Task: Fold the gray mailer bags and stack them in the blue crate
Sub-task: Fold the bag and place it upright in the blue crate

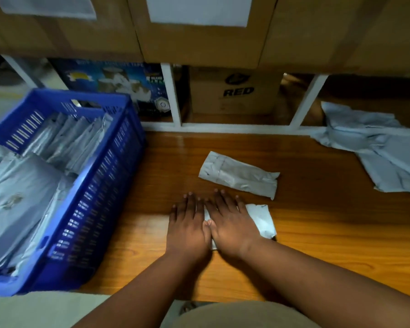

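1. Two hands, left (187, 229) and right (232, 227), are laid flat, fingers straight, on a folded gray mailer bag (260, 218); nothing is clasped by either grip.
2. Another folded bag (238, 175) is seen just beyond on the wooden surface (317, 221).
3. Stacked bags (29, 185) are held in the blue crate (100, 185) at left; unfolded bags (376, 143) are spread far right.

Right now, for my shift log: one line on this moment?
left hand, right hand: pressing mailer bag flat | blue crate: part-filled

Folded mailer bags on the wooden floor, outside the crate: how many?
2. One folded bag lies free just beyond the fingertips; the other is pressed flat under the left hand and right hand. The loose pile at right looks unfolded and may hide more.
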### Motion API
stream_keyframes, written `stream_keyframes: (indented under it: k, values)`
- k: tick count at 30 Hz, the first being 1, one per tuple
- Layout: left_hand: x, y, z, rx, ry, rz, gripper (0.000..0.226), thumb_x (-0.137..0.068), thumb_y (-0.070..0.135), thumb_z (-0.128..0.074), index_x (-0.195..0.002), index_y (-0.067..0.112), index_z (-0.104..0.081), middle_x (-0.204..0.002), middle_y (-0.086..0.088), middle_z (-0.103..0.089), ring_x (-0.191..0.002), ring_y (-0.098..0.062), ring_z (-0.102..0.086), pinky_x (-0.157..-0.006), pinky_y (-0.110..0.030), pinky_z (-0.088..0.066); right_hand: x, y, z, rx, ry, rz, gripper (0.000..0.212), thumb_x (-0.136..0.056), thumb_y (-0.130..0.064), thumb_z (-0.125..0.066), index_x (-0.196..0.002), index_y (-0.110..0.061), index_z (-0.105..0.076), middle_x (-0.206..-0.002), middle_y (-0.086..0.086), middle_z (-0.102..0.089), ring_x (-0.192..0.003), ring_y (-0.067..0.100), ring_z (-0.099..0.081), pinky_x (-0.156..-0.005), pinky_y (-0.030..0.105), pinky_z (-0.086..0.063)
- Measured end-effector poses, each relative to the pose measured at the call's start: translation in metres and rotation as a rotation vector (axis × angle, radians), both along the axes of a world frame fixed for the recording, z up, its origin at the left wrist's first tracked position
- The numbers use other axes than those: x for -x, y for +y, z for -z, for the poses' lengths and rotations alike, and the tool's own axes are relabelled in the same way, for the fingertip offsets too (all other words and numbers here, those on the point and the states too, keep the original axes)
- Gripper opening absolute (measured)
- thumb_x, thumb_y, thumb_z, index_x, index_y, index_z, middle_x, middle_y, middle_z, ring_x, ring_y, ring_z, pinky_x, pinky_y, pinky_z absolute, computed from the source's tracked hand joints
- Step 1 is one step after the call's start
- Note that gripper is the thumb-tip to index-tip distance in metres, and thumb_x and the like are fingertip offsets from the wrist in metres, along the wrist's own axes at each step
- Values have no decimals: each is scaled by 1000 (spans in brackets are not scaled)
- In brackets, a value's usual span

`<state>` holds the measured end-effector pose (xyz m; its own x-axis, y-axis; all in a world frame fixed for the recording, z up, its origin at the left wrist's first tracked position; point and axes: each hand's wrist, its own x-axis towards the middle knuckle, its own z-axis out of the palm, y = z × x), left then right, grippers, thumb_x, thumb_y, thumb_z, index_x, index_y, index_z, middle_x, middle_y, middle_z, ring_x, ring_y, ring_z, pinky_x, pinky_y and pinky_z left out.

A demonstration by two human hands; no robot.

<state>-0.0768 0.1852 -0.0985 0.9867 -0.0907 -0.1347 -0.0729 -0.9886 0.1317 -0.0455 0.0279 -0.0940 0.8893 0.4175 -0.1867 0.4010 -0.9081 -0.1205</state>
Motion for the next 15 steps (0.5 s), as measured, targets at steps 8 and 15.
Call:
stream_keyframes:
  k: [8,15]
  values:
    - [-7,-21,-33,-19,-98,67,70,-98,46,-38,-159,11,-42,-163,-22,-40,-151,-39,-37,-120,-60,-34,-4,-27,-39,-28,-126,-51,71,-102,-51,-27,-165,-19,-31,-175,11,-22,-164,29,-13,-130,61,-11]
    - [-9,-50,-10,-66,-39,121,70,-102,48,-33,-160,11,-42,-165,-18,-41,-155,-36,-34,-122,-65,-25,-1,-58,-22,1,-67,18,64,-107,-50,-37,-165,-24,-31,-176,9,-21,-165,27,-8,-130,61,-4]
